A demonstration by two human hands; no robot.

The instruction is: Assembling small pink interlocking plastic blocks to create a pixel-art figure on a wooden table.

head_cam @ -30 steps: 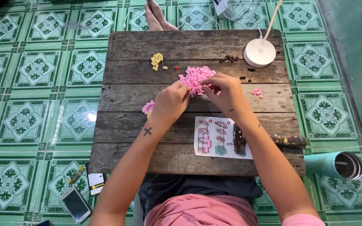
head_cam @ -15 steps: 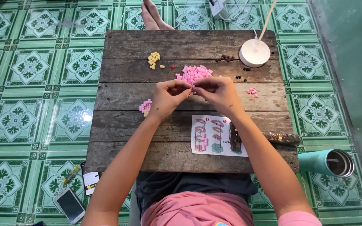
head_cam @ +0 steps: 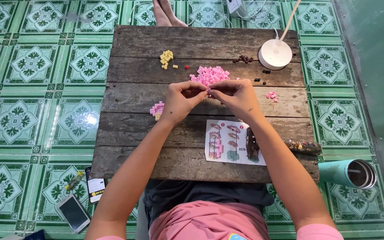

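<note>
Over the middle of a low wooden table, my left hand and my right hand meet at the fingertips, pinching a small pink brick between them. Just beyond the fingers lies a heap of pink bricks. A small pink and yellow built piece sits left of my left wrist. An instruction sheet lies under my right forearm.
Yellow bricks, dark bricks and a few pink ones are scattered on the table. A white round lamp base stands back right. A teal cup lies right of the table, a phone on the tiles left. Someone's bare feet show beyond the table.
Both hands have drawn back from the pink heap toward me and closed together on a single pink brick.
</note>
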